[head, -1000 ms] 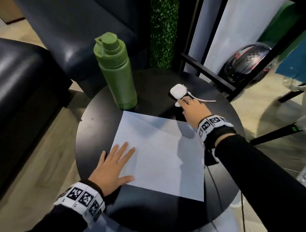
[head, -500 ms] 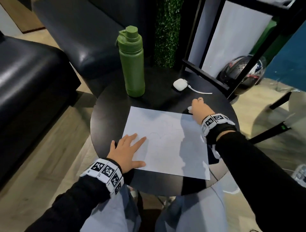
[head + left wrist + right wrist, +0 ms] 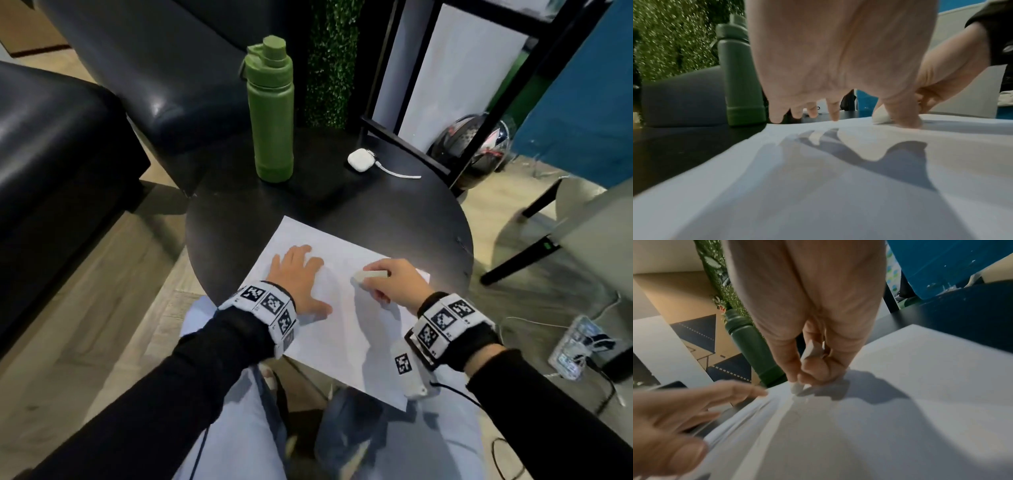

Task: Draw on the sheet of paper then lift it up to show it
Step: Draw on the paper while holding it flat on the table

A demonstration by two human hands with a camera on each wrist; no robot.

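A white sheet of paper (image 3: 346, 329) lies on the round black table (image 3: 394, 212), its near corner hanging over the table's edge. My left hand (image 3: 301, 274) rests flat on the sheet's left part, fingers spread. My right hand (image 3: 373, 284) pinches a small white eraser-like block (image 3: 371, 274) and holds its end down on the middle of the sheet. The right wrist view shows the block (image 3: 812, 350) between thumb and fingers, its tip touching the paper (image 3: 879, 418) beside faint marks. In the left wrist view my left fingers (image 3: 835, 112) press on the paper (image 3: 818, 186).
A tall green bottle (image 3: 272, 113) stands at the table's far left. A white earbuds case (image 3: 360, 160) with a cable lies at the far right. Black sofas flank the left. A helmet (image 3: 479, 150), a chair and a power strip (image 3: 579, 346) sit to the right.
My right hand came back from beside the earbuds case to the middle of the sheet, carrying the white block. My left hand moved further onto the paper. The sheet now overhangs the near edge.
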